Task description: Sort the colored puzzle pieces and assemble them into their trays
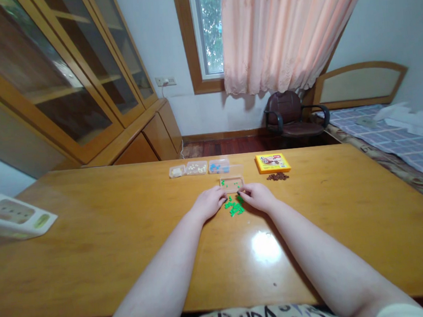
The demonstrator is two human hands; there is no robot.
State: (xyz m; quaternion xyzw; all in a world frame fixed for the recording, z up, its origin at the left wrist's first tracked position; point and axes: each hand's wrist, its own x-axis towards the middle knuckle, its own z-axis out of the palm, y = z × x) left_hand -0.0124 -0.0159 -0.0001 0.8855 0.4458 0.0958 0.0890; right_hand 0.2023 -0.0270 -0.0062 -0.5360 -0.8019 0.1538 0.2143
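A small clear plastic box (232, 191) stands in front of me on the table, with several small green pieces inside. On the near side of it lies a loose pile of green pieces (235, 208). My left hand (211, 203) is at the box's near left corner, its fingers curled together. At the near right corner is my right hand (258, 196), thumb and fingers pinched beside the green pieces. Whatever either hand holds is too small to make out.
Behind the box stand a container of blue pieces (218, 166) and two containers of pale pieces (196, 167). A yellow box (272, 163) lies to the right, with brown pieces (278, 177) before it. A white object (14, 215) stands at the table's (111, 246) left.
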